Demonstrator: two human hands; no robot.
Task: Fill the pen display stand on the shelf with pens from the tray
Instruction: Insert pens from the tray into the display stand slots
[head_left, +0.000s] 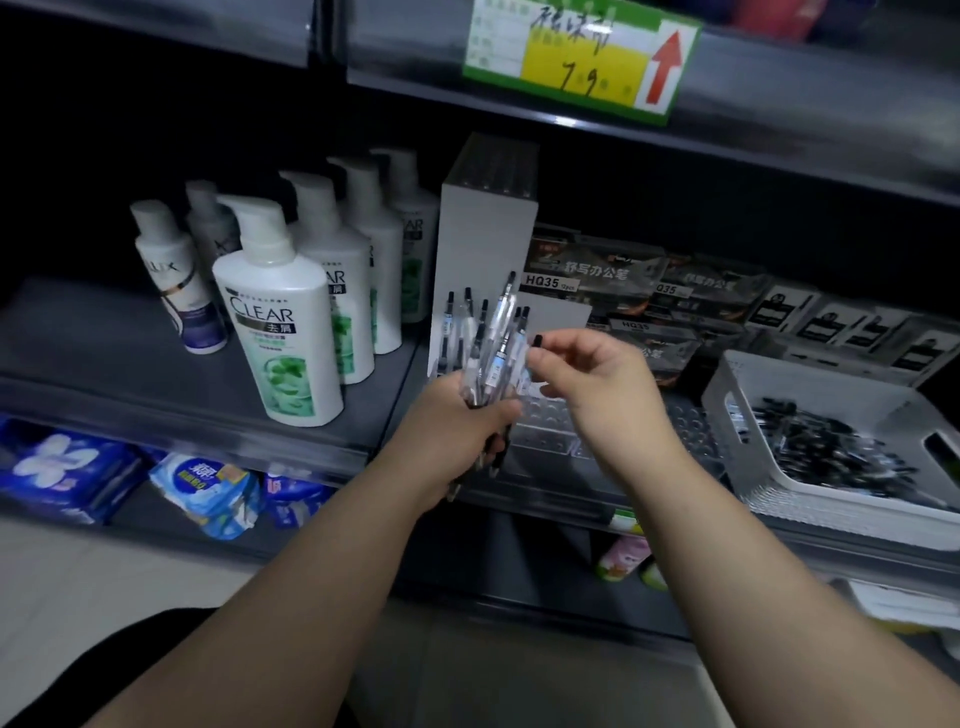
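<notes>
My left hand (467, 423) grips a bundle of several clear pens with black caps (485, 338), held upright in front of the shelf. My right hand (587, 379) pinches the black top of one pen (536, 341) at the right side of the bundle. Just behind and below my hands sits the clear pen display stand (545, 421) with rows of round holes, backed by a tall white panel (483, 244). The white slotted tray (810, 410) stands on the shelf to the right and holds many loose pens (826, 447).
White shampoo bottles (283, 322) stand in rows on the shelf left of the stand. Dark pen boxes (597, 280) are stacked behind the stand and tray. A price tag with a red arrow (576, 57) hangs on the shelf above. Blue packets (208, 491) lie on the lower shelf.
</notes>
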